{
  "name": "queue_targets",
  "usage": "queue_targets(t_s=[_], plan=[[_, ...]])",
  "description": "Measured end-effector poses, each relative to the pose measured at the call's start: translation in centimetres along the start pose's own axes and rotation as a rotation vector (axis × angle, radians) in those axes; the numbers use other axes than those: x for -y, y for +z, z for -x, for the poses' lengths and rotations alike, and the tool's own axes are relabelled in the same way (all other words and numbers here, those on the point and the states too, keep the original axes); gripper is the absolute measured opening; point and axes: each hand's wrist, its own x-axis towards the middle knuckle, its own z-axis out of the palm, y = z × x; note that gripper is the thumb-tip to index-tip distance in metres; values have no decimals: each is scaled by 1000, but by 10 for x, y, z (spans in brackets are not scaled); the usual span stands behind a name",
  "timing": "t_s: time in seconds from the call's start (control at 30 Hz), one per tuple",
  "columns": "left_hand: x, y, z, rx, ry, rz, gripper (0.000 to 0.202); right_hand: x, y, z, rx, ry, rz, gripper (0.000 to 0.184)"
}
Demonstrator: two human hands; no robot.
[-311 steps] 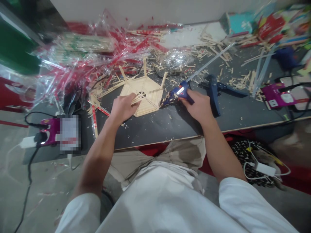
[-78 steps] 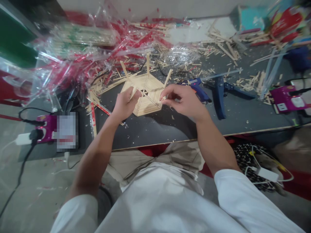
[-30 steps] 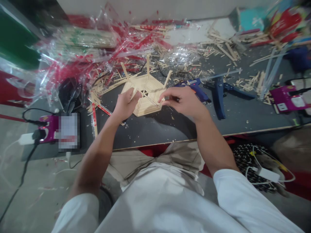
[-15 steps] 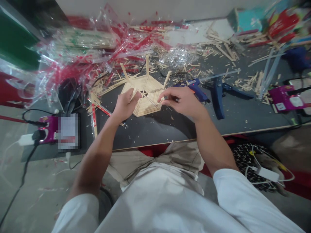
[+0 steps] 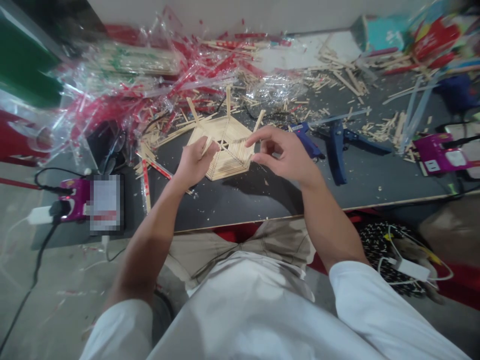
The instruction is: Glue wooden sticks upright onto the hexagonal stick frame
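A hexagonal base of wooden sticks, with three upright posts along its far edge, lies on the dark table. My left hand is curled at the base's left edge, fingers closed on a short wooden stick. At the right edge hovers my right hand, thumb and forefinger apart, nothing visible between them. A blue glue gun lies on the table just behind my right hand.
Clear and red plastic wrappers with bundles of sticks pile up at the back left. Stick offcuts litter the back. Dark blue cutters lie right of the glue gun. Purple power strips sit at the left and right.
My right hand's pinch at the base's right edge has loosened; thumb and forefinger have spread and lifted slightly. Earlier it held the glue gun, which now lies on the table. My left hand stays put.
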Motion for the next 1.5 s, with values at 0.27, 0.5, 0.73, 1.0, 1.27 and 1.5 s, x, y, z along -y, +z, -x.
queue_targets(t_s=[0.27,0.5,0.73,1.0,1.27,1.5], plan=[[0,1,-1,19,8,-10,28,3,-2,2,-108,-58,83,17],[-1,1,0,1,17,-34,29,5,-2,0,-51,-95,131,17],[0,0,-1,19,3,-28,29,1,-1,0,-90,-101,145,26],[1,0,0,7,27,-28,32,2,-1,-1,-142,-129,108,25],[-6,-2,1,31,-22,-52,28,1,0,-1,-145,-92,180,21],[-9,-1,0,29,-28,-125,30,-18,5,3,-346,52,254,28]])
